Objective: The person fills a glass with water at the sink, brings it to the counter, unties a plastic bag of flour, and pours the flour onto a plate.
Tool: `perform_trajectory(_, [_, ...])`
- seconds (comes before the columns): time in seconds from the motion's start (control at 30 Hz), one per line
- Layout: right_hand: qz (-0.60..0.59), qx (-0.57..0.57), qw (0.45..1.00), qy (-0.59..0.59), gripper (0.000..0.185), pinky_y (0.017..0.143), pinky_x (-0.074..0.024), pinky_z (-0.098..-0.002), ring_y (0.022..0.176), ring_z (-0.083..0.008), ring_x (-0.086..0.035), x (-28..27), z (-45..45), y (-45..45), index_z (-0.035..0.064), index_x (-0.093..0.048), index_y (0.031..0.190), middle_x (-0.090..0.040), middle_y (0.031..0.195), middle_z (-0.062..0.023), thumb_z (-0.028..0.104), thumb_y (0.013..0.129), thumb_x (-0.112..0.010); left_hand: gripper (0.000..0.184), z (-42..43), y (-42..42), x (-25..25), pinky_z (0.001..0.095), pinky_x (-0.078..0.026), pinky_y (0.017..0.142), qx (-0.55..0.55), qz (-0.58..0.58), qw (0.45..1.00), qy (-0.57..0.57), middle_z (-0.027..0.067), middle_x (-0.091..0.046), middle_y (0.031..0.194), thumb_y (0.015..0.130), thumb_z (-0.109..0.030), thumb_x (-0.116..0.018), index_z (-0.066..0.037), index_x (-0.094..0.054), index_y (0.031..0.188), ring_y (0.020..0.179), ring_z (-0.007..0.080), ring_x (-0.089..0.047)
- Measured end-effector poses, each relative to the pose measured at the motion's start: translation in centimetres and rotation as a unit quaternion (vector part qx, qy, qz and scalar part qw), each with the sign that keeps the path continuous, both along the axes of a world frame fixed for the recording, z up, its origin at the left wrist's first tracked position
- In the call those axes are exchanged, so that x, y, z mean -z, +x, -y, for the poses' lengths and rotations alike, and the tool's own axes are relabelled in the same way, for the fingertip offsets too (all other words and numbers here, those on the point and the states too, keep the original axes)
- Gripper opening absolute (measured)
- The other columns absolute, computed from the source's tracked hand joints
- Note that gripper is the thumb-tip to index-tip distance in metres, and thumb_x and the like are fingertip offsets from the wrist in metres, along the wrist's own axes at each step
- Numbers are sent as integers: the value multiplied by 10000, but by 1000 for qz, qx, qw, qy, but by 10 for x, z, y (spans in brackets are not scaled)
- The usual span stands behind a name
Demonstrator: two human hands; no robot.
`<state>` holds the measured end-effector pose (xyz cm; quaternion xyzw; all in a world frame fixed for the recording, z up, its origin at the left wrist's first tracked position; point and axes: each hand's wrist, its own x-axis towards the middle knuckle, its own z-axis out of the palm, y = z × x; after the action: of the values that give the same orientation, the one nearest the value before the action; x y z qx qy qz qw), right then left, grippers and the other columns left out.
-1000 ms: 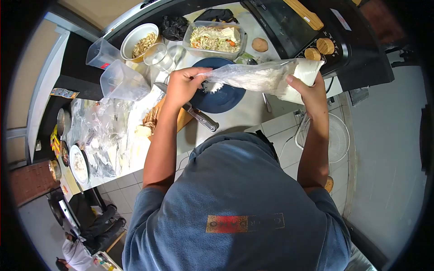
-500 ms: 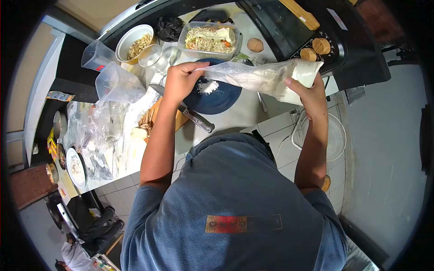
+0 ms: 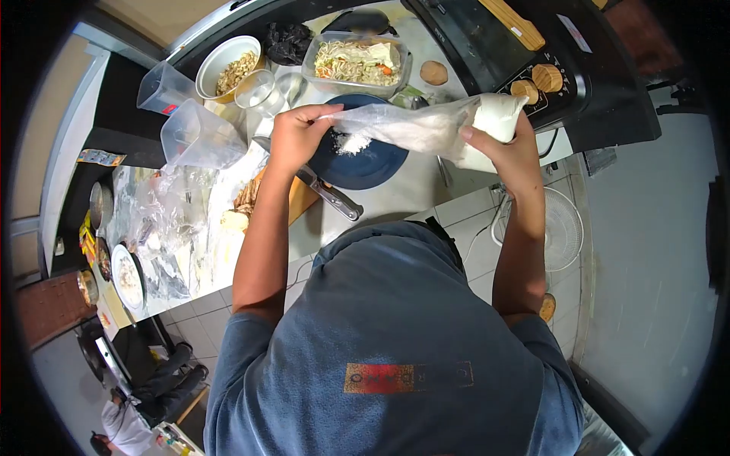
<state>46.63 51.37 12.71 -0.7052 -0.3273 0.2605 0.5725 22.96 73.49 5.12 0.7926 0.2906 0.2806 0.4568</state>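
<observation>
A clear plastic bag of white powder (image 3: 426, 131) stretches between my two hands above a dark blue plate (image 3: 369, 173). My left hand (image 3: 299, 138) pinches its thin, gathered end. Around the full, rounded end, my right hand (image 3: 513, 152) is closed, thumb on the near side. On the plate, partly under the bag, lies a small heap of white powder (image 3: 351, 144). A knife (image 3: 331, 194) with a dark handle rests beside the plate, near my left forearm, its blade partly hidden by my arm.
Behind the plate stand a container of noodles (image 3: 357, 64), a bowl of chopped food (image 3: 232, 72) and a clear cup (image 3: 260, 93). A brown egg (image 3: 433, 73) lies near the black oven (image 3: 487, 45). Clear measuring jugs (image 3: 201, 137) and a cutting board (image 3: 304, 201) are to the left.
The bag's full end has shifted slightly left and up with my right hand, and the bag looks a little more bunched. My left hand has moved slightly left.
</observation>
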Motion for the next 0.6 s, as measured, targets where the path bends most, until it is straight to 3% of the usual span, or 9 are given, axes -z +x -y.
perform_trajectory(0.1, [-83, -10, 995, 51, 564, 748, -539, -297, 867, -161, -654, -12, -2, -10, -21, -566, 1140, -666, 997, -97, 155, 693, -862, 222, -4, -2, 1, 220, -508, 695, 4, -7, 999, -31, 57, -741, 907, 884, 9, -633, -35, -737, 1075, 746, 76, -642])
perform_trajectory(0.23, [-17, -8, 999, 41, 552, 744, -537, -297, 864, -161, -651, -6, -6, -12, -23, -565, 1131, -665, 990, -100, 149, 697, -858, 223, -6, -1, -2, 224, -503, 664, -12, -38, 998, -53, 43, -728, 855, 885, -1, -637, -39, -737, 1081, 697, 67, -621])
perform_trajectory(0.37, [-36, -12, 998, 51, 530, 747, -533, -294, 861, -159, -650, -6, -4, -12, -18, -570, 1120, -665, 985, -96, 147, 704, -854, 210, -7, -4, 6, 219, -471, 589, -8, -62, 998, -9, 1, -713, 805, 879, -56, -674, -82, -751, 1073, 621, 51, -558])
perform_trajectory(0.6, [-20, -3, 999, 30, 520, 759, -534, -291, 866, -154, -649, -5, -2, -8, -10, -578, 1121, -667, 986, -85, 135, 705, -854, 191, -5, 4, 0, 210, -479, 622, 3, -33, 999, -1, 2, -730, 849, 890, -59, -673, -72, -752, 1063, 675, 27, -566])
